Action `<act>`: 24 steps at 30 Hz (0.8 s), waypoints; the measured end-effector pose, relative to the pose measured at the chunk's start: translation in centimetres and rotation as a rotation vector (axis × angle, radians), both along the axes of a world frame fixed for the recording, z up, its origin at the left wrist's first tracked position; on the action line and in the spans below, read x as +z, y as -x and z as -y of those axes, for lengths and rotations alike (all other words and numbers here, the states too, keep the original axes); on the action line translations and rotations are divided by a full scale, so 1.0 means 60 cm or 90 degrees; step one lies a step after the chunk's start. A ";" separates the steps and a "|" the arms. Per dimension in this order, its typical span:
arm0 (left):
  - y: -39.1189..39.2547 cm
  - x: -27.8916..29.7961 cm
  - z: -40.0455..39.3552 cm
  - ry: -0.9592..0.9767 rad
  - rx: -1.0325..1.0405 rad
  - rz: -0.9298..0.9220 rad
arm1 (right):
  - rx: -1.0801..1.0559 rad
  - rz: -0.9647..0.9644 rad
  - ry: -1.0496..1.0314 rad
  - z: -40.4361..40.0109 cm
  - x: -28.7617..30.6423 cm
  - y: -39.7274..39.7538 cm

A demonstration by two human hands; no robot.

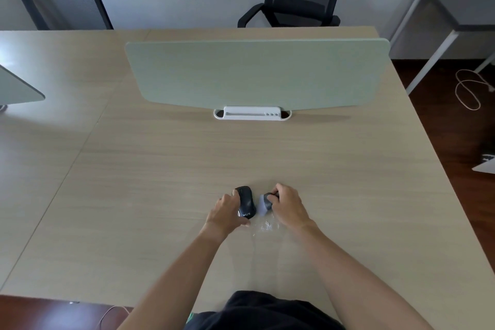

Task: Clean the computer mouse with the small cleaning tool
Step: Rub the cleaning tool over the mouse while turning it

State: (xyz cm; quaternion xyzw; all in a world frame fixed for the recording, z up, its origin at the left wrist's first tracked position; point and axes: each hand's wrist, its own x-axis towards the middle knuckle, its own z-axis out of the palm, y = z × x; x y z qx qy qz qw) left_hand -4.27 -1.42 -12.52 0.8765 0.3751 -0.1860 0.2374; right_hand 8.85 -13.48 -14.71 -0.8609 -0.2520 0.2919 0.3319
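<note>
Our mouse (246, 202) lies on the table (160, 169), long axis pointing away from us, our left hand (227, 213) grasping its left flank. Just to its right, our right hand (288, 205) clasps the small cleaning tool (264, 203), apart from the mouse.

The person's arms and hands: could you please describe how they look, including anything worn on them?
Both forearms are bare, with no sleeves in view. The left hand and right hand wear no gloves, and no watch, ring or bracelet is visible. Dark clothing shows at the bottom edge.
</note>
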 end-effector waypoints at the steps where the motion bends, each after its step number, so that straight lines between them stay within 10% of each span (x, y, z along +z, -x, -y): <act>1: -0.001 0.001 -0.002 0.000 -0.005 -0.003 | -0.023 0.007 -0.004 0.001 -0.001 -0.002; 9: 0.001 -0.002 -0.014 -0.095 -0.119 0.103 | -0.019 -0.095 -0.119 -0.005 0.018 0.018; 14: 0.004 -0.014 -0.020 -0.142 -0.251 0.053 | -0.012 0.067 -0.015 -0.009 0.010 0.014; 24: 0.008 -0.021 -0.029 -0.049 -0.104 0.077 | 0.057 0.005 -0.048 0.001 0.006 0.013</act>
